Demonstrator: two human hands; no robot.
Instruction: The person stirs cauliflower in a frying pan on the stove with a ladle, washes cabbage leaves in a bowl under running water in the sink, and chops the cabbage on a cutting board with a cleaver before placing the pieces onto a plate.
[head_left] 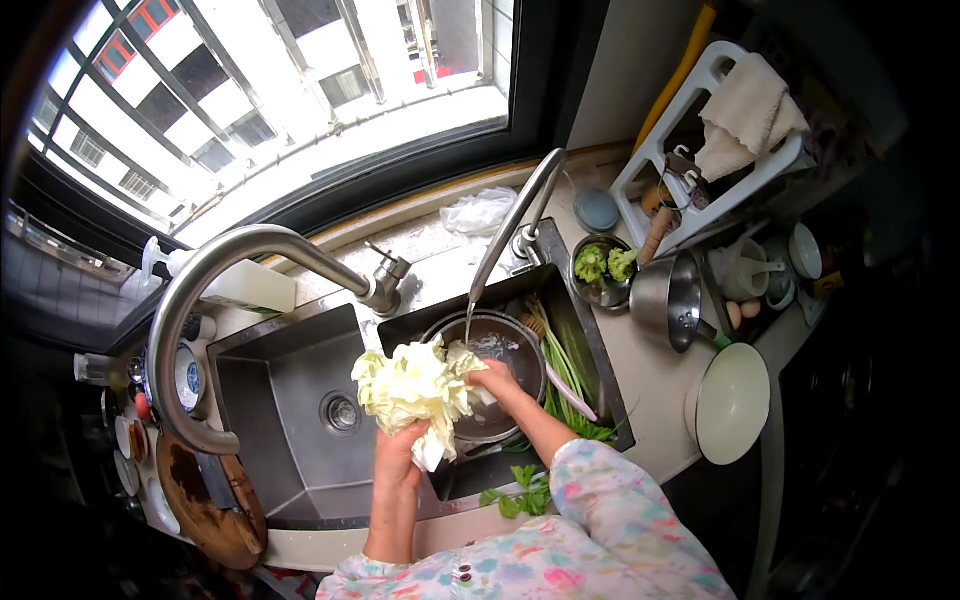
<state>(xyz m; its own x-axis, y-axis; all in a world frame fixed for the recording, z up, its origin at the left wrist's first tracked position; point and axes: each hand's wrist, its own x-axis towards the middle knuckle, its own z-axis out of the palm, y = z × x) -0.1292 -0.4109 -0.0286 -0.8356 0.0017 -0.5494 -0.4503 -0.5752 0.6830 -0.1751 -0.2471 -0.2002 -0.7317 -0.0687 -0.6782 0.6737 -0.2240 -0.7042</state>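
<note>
At left, the chopping board (205, 505) leans beside the empty-handed left basin (300, 400). The left hand (405, 445) has its grip clamped on the near side of the pale leafy cabbage (415, 385), held up near the metal bowl (530, 385). The right hand (493, 380) has its grip clamped on the cabbage's right side. Water runs from the slim tap (512, 230) into the bowl; right of it lie green stalks (565, 360).

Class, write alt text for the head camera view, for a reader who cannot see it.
A left hand and right hand hold pale, crumpled leaves over a double sink, where a slim tap runs water into a round bowl. Green stalks lie beside the bowl.
</note>
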